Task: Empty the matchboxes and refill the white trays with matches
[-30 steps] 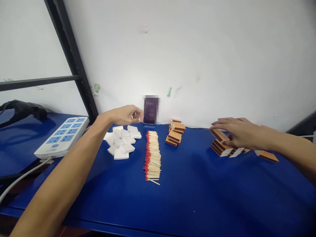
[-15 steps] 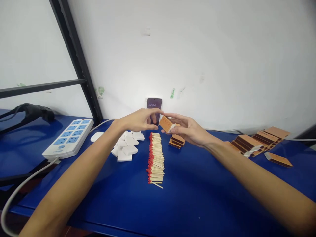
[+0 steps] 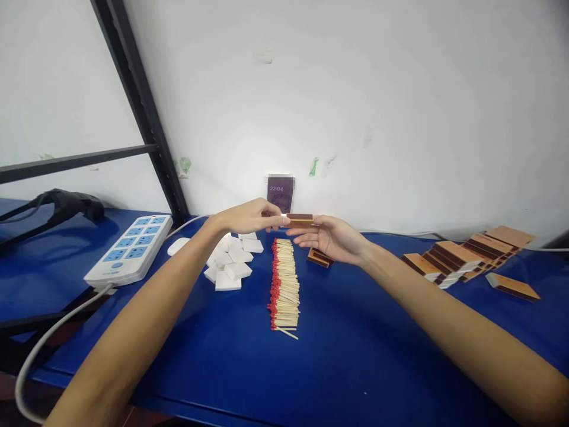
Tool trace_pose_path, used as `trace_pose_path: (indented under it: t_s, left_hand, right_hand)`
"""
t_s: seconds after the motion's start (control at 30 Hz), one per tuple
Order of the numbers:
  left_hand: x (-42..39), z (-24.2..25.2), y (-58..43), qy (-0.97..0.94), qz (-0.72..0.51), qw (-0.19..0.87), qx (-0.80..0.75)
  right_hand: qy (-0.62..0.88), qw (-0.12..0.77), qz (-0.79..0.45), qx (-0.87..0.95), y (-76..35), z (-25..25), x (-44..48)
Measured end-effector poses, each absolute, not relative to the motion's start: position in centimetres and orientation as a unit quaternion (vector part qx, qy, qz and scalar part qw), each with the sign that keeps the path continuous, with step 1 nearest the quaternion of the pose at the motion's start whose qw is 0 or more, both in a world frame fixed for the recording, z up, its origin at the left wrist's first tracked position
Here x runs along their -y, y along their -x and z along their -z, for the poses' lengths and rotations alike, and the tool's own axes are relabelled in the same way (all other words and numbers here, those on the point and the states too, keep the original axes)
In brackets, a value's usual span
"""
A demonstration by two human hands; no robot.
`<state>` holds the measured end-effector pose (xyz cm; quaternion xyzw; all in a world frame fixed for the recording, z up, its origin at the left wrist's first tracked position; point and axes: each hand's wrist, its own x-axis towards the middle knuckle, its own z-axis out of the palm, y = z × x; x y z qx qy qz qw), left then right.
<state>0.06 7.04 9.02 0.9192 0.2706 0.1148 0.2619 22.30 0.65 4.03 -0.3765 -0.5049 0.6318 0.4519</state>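
1. A brown matchbox point(image 3: 299, 220) is held level above the back edge of the bench point(image 3: 364, 344), pinched at one end by the fingers of the left hand point(image 3: 249, 216).
2. Its other end is grasped by the right hand point(image 3: 331, 238), palm upturned.
3. A row of matches point(image 3: 284, 284) is laid below, with white trays point(image 3: 231, 265) heaped just beside it, toward the left edge.

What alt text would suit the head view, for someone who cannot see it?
The left hand and right hand hold a small brown matchbox between them above a blue table. Below lie a row of red-tipped matches, with a pile of white trays on its left and brown sleeves stacked at far right.
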Motion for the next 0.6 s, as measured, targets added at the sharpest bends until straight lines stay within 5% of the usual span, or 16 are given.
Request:
trace_pose_path:
  t_s: [0.2,0.6]
  left_hand:
    - [-7.8,-8.2,-0.3,-0.869,-0.078,0.382,-0.305]
    - [-7.9,-7.5,-0.4,-0.928,0.020,0.195,-0.317]
  right_hand:
    - [0.437,0.466,-0.541,0.547,-22.4,-4.2,-0.9]
    - [0.508,0.307,-0.131,0.794,-22.0,-3.3,-0.2]
